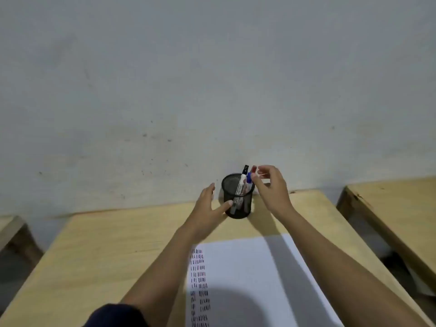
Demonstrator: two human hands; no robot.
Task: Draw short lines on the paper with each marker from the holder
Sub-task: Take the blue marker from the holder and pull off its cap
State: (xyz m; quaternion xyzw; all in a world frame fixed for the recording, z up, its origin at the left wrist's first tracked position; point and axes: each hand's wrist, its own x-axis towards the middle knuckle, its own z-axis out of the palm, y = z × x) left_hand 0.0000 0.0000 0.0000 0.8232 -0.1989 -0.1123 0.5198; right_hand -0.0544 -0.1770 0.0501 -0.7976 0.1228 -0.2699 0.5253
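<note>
One black wire-mesh cylindrical holder [237, 197] stands upright at the far edge of the pale wooden worktop [99, 244], close to the grey wall [188, 79]. Three markers show in it: a white-barrelled marker with a black cap [242, 182] leaning up out of the rim, a blue-capped marker [249, 180] just right of it, and a red-capped marker [253, 169] whose tip alone shows behind the fingers; whether more sit deeper in the mesh cannot be told. One white sheet of paper [247, 274] lies flat on the near part of the worktop, well apart from the holder, with a column of short dark and reddish lines [199, 284] down its left side, in many rows. Two hands, both bare. Left hand [207, 208] reaches forward, palm inward, fingers spread open, thumb touching the holder's left wall low down. Right hand [271, 187] is raised over the holder's right rim, fingers curled loosely, fingertips at the blue and red caps; whether they actually pinch a cap cannot be told. A dark sleeve [113, 315] covers the left upper arm. Two further wooden worktops, one to the left [9, 225] and one to the right [396, 208].
</note>
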